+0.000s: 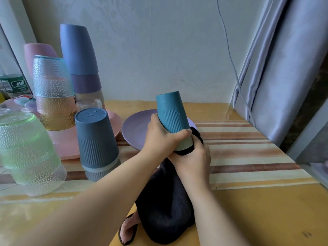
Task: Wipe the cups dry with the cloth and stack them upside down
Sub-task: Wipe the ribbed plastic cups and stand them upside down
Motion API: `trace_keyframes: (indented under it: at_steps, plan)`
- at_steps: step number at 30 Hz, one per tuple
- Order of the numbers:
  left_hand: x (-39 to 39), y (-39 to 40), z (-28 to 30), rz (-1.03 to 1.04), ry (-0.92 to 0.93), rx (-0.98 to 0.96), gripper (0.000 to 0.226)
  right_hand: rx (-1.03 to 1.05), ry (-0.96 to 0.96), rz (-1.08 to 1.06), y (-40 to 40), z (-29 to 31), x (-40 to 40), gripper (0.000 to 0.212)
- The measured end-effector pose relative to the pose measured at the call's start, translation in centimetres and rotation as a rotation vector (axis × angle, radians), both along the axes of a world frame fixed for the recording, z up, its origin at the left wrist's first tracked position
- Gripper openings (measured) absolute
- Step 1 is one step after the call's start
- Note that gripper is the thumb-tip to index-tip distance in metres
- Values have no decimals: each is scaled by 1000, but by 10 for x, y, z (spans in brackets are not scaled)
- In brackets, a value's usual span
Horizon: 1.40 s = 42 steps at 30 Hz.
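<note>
**Q:** Where is the cup being dried, and how is it held?

**A:** The teal ribbed plastic cup [171,119] is held off the table, base up and tilted, in front of the lilac round plate [137,129]. The left hand [162,137] grips its lower body, fingers and thumb curled round it. The right hand [195,159] is curled round the dark grey cloth with pink lining [164,210], pressing it at the cup's rim; how far the cloth reaches inside cannot be told. The rest of the cloth hangs down to the tabletop.

**Q:** What stands nearby?

**A:** Left of the hands, a slate-blue ribbed cup [96,141] stands upside down on the table. Behind it, on a pink round plate [67,146], stands an inverted stack of dimpled glass tumblers [53,93]. A tall stack of blue and purple plastic cups [79,57] rises behind. A green-tinted stack of dimpled glasses [30,150] occupies the near left.

**Q:** Describe the surface and room.

**A:** A yellow-orange table [266,210] carries a striped runner under a clear glossy sheet [248,157]. The embossed white wall [150,50] closes the back; a grey-lilac curtain [284,77] hangs at right, with a thin cable [229,50] running down beside it.
</note>
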<state>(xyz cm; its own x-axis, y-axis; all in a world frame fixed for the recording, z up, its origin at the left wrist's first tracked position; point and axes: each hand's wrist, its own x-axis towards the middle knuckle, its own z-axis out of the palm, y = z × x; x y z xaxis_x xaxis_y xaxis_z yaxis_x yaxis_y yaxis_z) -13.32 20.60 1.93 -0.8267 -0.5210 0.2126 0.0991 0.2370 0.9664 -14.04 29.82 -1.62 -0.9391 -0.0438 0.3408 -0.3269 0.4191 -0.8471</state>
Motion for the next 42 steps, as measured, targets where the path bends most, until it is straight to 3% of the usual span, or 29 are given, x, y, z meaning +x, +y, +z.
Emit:
trace_keyframes:
  at_steps: [5, 11, 15, 20, 25, 28, 34, 38, 42]
  plan:
    - [-5, -12, 14, -21, -1, 61, 73, -35, -27, 18, -2, -1, -1, 79]
    - [-10, -26, 25, 66, 64, -100, 75, -78, -89, 151, 3, 0, -2, 92]
    - [-16, -42, 37, 193, 96, -210, 75, -130, -115, 124, 4, 1, -2, 79]
    - [-17, -43, 10, 193, -13, -306, 77, -158, -162, 114, 7, 4, -1, 57]
    - [-19, -45, -5, 190, -21, -263, 74, -164, -162, 87, 4, 3, -1, 54]
    - [-21, -46, 7, 181, 34, -213, 67, -176, -175, 85, 5, 5, 0, 51]
    - [-16, -40, 43, 170, 140, -209, 76, -217, -185, 108, 5, 5, 1, 49]
    - [5, -25, 61, 253, 176, -295, 80, -183, -220, 169, 8, 10, 2, 54]
    - [51, -12, 47, 114, 55, -274, 70, -53, -230, 228, 6, 12, 5, 81]
